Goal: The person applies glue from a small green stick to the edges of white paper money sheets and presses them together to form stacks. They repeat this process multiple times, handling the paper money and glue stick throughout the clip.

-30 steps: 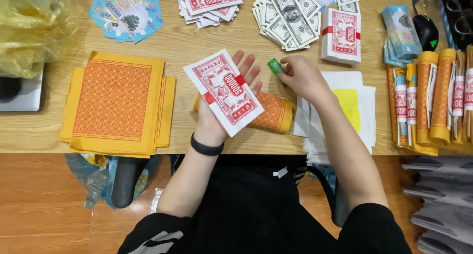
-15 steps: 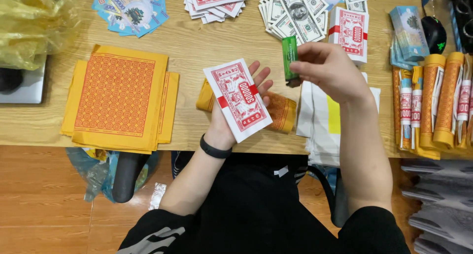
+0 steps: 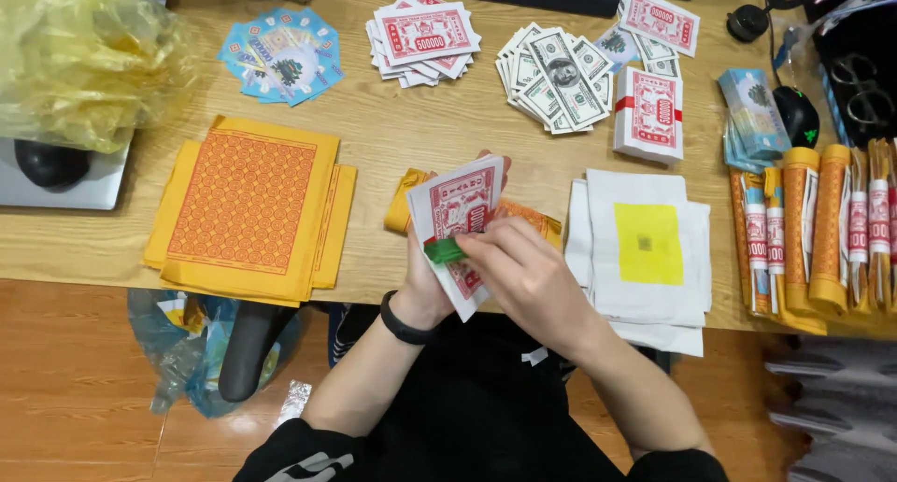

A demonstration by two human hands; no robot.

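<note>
You are gripping a red-and-white note bundle (image 3: 460,222) in your left hand (image 3: 425,290), just above the desk's (image 3: 420,127) near edge, while your right hand (image 3: 523,272) is pinching a green band (image 3: 443,250) against its 7 o'clock corner; it looks like banding, so next comes easing the loop across without crumpling the notes
</note>
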